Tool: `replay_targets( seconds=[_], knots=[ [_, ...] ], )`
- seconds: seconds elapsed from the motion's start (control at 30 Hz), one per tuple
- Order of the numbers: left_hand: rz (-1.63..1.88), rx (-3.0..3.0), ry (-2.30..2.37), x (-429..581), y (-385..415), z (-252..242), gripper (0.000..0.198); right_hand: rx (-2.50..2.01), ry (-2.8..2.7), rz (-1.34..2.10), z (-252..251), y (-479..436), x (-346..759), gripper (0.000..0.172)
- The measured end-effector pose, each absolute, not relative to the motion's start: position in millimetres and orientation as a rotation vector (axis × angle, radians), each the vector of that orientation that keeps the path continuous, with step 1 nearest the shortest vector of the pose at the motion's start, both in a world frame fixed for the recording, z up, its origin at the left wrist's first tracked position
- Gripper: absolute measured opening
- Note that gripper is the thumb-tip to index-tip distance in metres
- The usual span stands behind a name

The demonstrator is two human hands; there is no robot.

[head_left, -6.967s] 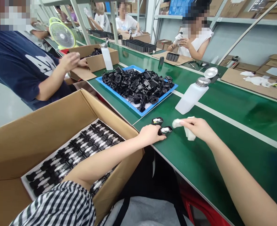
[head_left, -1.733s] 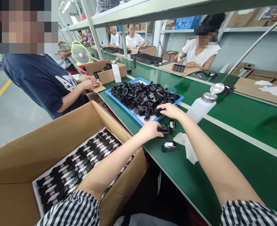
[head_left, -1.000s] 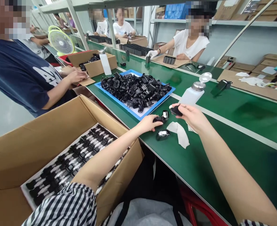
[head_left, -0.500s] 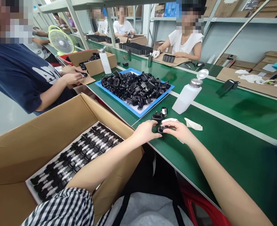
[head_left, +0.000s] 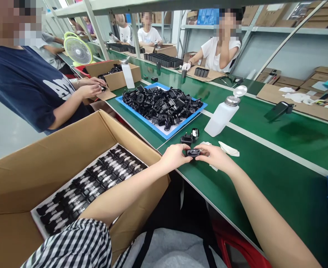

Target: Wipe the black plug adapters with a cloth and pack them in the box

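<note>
My left hand (head_left: 173, 156) and my right hand (head_left: 214, 155) meet at the near edge of the green belt (head_left: 264, 175). Both pinch one small black plug part (head_left: 193, 152) between their fingertips, just above the belt. Two more black plug parts (head_left: 189, 137) stand on the belt right behind the hands. A white wipe (head_left: 228, 148) lies beside my right hand. Further back, a blue tray (head_left: 190, 116) holds a heap of several black plug parts.
An open cardboard box (head_left: 41, 160) on my left holds rows of black parts. A white dispenser bottle (head_left: 222, 113) stands behind the wipe. A person in a dark blue shirt (head_left: 32, 85) works at the left, others across the belt. A black item (head_left: 278, 110) lies further right.
My right hand took a black part from beyond the tray's edge and brought it down to my left hand. Both hands now pinch one part, slightly lifted from where it was half a second ago.
</note>
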State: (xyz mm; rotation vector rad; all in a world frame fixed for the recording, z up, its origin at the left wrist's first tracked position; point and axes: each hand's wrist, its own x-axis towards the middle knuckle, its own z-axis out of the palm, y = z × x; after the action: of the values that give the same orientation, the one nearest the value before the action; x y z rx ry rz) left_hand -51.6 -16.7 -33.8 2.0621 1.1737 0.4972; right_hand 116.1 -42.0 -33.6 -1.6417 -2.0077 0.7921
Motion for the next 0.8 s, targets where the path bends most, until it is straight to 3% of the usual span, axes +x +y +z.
replay_targets(
  seconds=[0.37, 0.67, 0.8],
  knots=[
    [0.447, 2.148, 1.208, -51.2, -14.7, -32.9, 0.032, -1.682, -1.956, 0.864, -31.2, -41.8, 114.5, 0.026],
    [-0.179, 2.512, 1.289, -26.8, -3.2, 9.1, 0.024, -2.040, -2.501, 0.356, 1.2, -32.2, 94.1, 0.017],
    [-0.288, 2.554, 1.195, -23.5, 1.7, 14.3, 0.024, -2.080, -2.647, 0.328, 7.2, -28.4, 88.8, 0.013]
  ],
)
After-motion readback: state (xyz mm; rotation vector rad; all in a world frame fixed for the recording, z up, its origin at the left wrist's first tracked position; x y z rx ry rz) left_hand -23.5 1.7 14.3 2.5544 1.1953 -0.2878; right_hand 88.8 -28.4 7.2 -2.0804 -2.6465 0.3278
